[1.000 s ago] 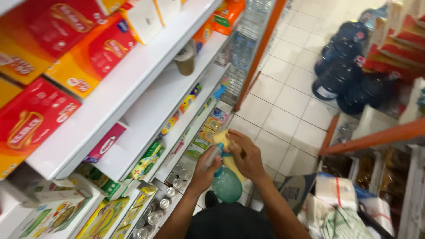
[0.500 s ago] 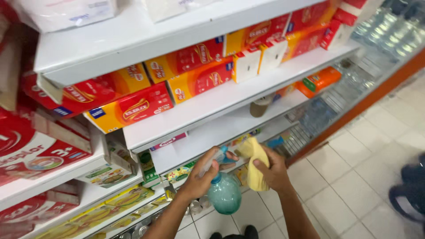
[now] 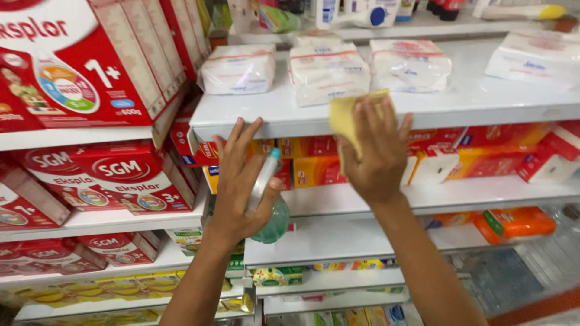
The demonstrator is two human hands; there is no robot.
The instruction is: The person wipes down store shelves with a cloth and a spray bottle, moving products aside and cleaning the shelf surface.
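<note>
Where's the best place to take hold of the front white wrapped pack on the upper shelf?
Take the white wrapped pack by its two short sides, coming from the front, the shelf's open side. It lies flat at the shelf edge with gaps to the packs either side; the right hand, with its yellow cloth, is just below it.

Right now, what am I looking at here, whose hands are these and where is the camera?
The one picture comes from a camera worn on a person's head, looking at shop shelves. Both hands are that person's own. The left hand grips a green spray bottle, fingers spread upward. The right hand presses a yellow cloth against the front edge of a white shelf. On that shelf lie white wrapped packs. Red boxes fill the shelves to the left, and orange and red cartons sit on the shelf below.
</note>
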